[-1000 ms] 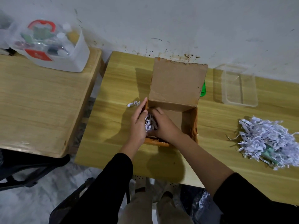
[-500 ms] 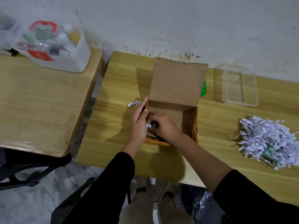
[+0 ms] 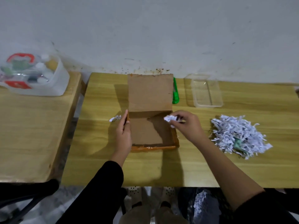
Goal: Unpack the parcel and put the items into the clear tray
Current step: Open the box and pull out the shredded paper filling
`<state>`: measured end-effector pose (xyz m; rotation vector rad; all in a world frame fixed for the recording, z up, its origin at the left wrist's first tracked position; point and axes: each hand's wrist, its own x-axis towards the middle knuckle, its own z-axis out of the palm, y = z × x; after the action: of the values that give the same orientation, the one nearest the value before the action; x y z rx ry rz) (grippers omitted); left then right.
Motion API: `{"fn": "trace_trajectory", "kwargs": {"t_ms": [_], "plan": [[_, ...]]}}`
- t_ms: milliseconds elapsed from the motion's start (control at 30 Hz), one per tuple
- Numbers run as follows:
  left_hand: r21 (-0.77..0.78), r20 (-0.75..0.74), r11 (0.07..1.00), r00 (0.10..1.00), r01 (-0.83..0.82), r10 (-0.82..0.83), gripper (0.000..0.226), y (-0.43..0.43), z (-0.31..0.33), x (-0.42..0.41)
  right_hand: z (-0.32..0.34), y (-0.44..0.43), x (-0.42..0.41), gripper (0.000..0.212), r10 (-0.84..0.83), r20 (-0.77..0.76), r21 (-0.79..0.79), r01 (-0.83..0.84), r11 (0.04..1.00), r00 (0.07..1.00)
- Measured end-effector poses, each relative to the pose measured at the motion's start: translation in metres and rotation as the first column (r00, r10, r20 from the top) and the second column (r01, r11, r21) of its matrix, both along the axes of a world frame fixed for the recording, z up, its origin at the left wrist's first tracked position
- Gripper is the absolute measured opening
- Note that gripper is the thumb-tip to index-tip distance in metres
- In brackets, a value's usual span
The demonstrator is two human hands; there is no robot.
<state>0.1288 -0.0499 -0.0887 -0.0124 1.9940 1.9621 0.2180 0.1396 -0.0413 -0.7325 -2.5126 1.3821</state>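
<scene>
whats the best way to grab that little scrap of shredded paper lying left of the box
Pinch the paper scrap across its narrow crumpled middle, coming straight down from above. It lies flat on the table, apart from the box, so nothing gets under it from the side. The left hand, resting on the box's left wall, is nearest.

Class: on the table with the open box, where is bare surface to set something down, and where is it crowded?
Free: the strip between the cardboard box and the table's near edge, and the left part beyond the left hand. Crowded: the right side, with the shredded paper pile and the clear tray.
</scene>
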Motion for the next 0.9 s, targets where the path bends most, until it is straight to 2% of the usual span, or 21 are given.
{"fn": "trace_trajectory", "kwargs": {"t_ms": [67, 167, 300, 433, 600, 767, 900], "plan": [[-0.014, -0.010, 1.000, 1.000, -0.008, 0.008, 0.042, 0.007, 0.000, 0.000, 0.006, 0.029, 0.025, 0.010, -0.188, -0.044, 0.081, 0.191, 0.978, 0.981], [-0.021, -0.007, 1.000, 1.000, 0.006, -0.006, 0.043, 0.014, -0.001, 0.001, 0.005, 0.066, 0.065, 0.017, -0.439, -0.050, 0.150, 0.441, 0.885, 0.897], [-0.045, -0.029, 0.999, 0.999, 0.030, -0.032, 0.044, 0.024, 0.002, 0.003, -0.008, 0.098, 0.106, 0.020, -0.602, -0.042, 0.244, 0.592, 0.768, 0.798], [-0.092, -0.054, 0.995, 0.998, 0.022, -0.028, 0.044, 0.028, 0.010, 0.007, -0.015, 0.106, 0.119, 0.025, -0.627, -0.029, 0.341, 0.597, 0.726, 0.779], [-0.211, -0.100, 0.977, 0.994, 0.023, -0.045, 0.042, 0.024, 0.012, 0.005, -0.022, 0.107, 0.118, 0.034, -0.573, 0.030, 0.357, 0.527, 0.771, 0.819], [-0.209, -0.118, 0.977, 0.991, 0.031, -0.057, 0.043, 0.025, 0.013, 0.005, -0.015, 0.104, 0.117, 0.038, -0.555, 0.011, 0.373, 0.512, 0.774, 0.832], [-0.203, -0.127, 0.979, 0.991, 0.022, -0.049, 0.042, 0.025, 0.012, 0.005, -0.021, 0.111, 0.124, 0.039, -0.537, 0.108, 0.392, 0.461, 0.796, 0.837]]}}
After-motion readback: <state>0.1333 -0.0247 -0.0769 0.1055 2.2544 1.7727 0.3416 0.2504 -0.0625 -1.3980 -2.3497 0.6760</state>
